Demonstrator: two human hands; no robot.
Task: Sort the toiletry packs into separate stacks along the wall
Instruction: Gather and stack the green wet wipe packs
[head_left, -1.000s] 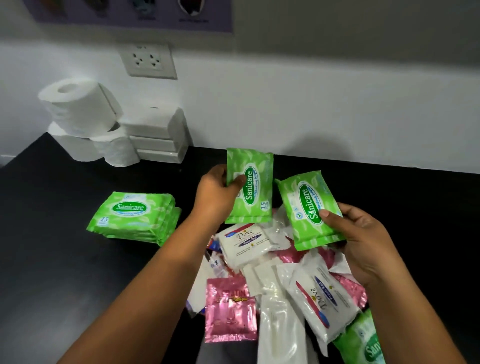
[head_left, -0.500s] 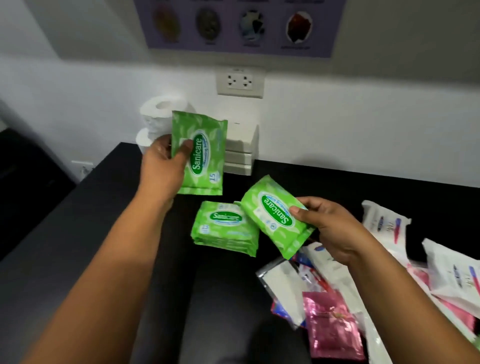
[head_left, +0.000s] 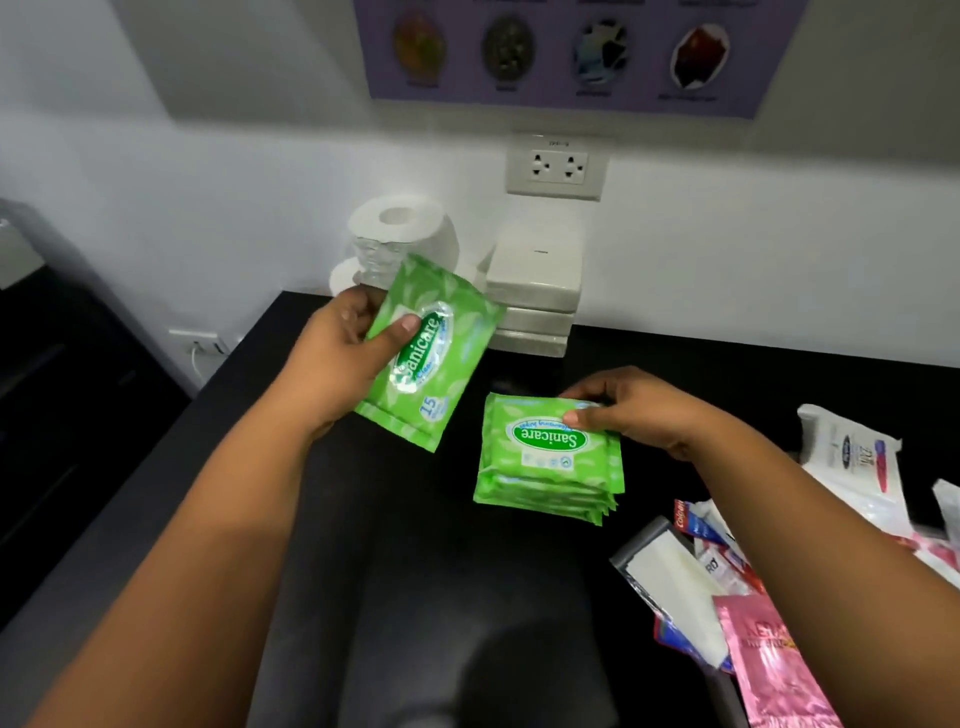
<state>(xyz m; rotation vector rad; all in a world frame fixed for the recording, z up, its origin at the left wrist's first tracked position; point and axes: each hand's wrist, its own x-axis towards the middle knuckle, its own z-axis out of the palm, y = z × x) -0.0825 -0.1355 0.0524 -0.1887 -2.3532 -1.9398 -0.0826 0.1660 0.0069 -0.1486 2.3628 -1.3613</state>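
Note:
My left hand (head_left: 340, 358) grips a green Sanicare wipes pack (head_left: 434, 353) tilted in the air, thumb on its label, in front of the toilet rolls. My right hand (head_left: 636, 410) pinches the far right edge of another green Sanicare pack (head_left: 545, 444), which lies flat on top of a stack of green packs (head_left: 545, 493) on the black table (head_left: 415, 571). A mixed pile of packs (head_left: 727, 571) lies at the lower right: white sachets, a pink foil pack (head_left: 774, 670) and a white Dove pack (head_left: 852, 457).
Toilet paper rolls (head_left: 402, 228) and a stack of white tissue packs (head_left: 535, 291) stand against the wall at the table's back edge. A wall socket (head_left: 556, 166) sits above them. The table's left edge drops off to the floor.
My right hand has lowered its green pack flat onto the green stack. My left hand has moved its pack right and down, tilting it. The view has shifted left.

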